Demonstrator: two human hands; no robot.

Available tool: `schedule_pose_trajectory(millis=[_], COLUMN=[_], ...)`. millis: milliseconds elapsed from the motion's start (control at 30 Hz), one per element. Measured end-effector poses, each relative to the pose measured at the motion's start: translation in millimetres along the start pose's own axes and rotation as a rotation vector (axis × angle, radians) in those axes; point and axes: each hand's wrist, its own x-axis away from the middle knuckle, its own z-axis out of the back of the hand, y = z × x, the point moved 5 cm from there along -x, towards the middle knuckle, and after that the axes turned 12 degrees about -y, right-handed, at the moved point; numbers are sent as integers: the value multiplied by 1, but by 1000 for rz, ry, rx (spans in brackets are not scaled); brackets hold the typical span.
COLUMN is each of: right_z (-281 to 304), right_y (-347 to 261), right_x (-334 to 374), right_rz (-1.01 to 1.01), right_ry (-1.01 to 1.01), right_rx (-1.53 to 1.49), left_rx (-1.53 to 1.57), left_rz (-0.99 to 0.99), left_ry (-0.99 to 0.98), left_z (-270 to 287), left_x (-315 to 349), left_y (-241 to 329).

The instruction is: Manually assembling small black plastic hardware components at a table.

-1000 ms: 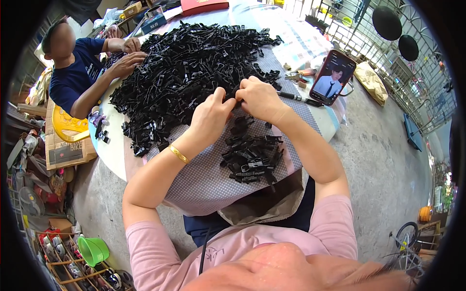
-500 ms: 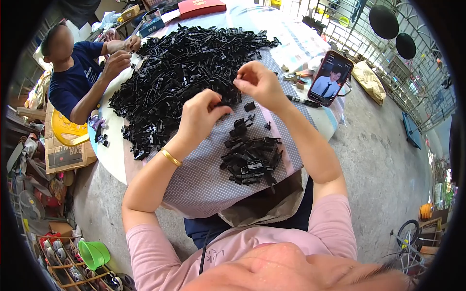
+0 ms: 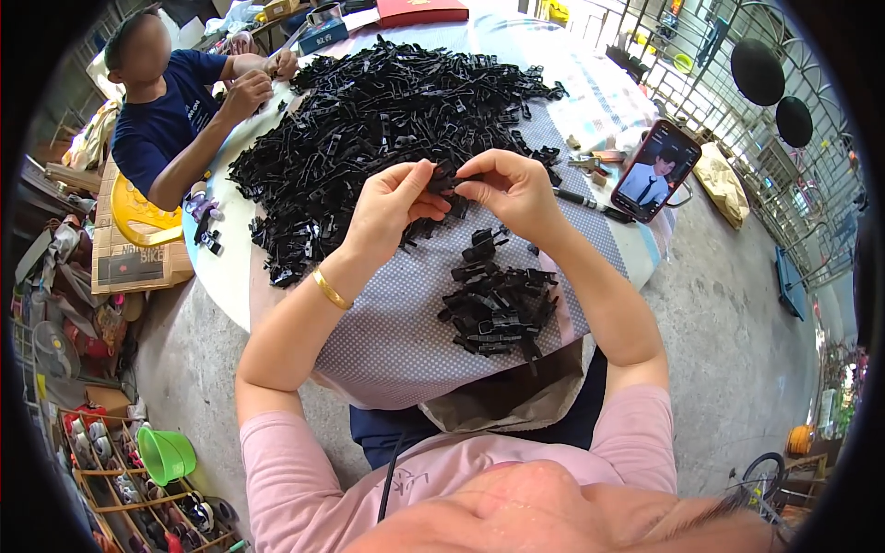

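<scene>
My left hand [image 3: 395,205] and my right hand [image 3: 513,192] meet over the near edge of a big heap of black plastic pieces [image 3: 369,129]. Between their fingertips is a small black plastic piece [image 3: 443,175], pinched from both sides; its exact kind is too small to make out. A smaller pile of black pieces [image 3: 502,309] lies nearer to me on the dotted tablecloth [image 3: 396,318], just below my right hand. On my left wrist is a gold bangle [image 3: 330,288].
At the far left another person [image 3: 161,115] works with both hands at the heap's edge. A phone [image 3: 656,172] stands upright on the right, beside a black pen-like stick [image 3: 590,203]. Red [image 3: 421,11] and blue boxes [image 3: 323,37] sit at the back. A brown bag [image 3: 507,396] hangs open below the table edge.
My hands have come together, and a black piece is now between their fingertips. The loose piece beside the small pile no longer shows on the cloth. The whole view has shifted slightly.
</scene>
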Motion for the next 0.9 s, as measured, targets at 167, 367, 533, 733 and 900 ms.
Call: schedule_pose_trajectory(millis=[167, 367, 533, 733, 900], right_z=[3, 1, 2, 1, 0], right_y=[-3, -6, -6, -2, 5], right_x=[1, 2, 4, 0, -1], right_rz=[99, 116, 43, -14, 13], right_ry=[10, 52, 38, -48, -189], right_rx=[221, 240, 198, 202, 46], left_rx=[-121, -52, -48, -362, -497], left_rz=[-59, -16, -30, -121, -156], left_ry=[82, 55, 3, 57, 29], left_z=[4, 2, -5, -8, -14], left_x=[2, 2, 4, 5, 8], left_y=[7, 5, 2, 10, 12])
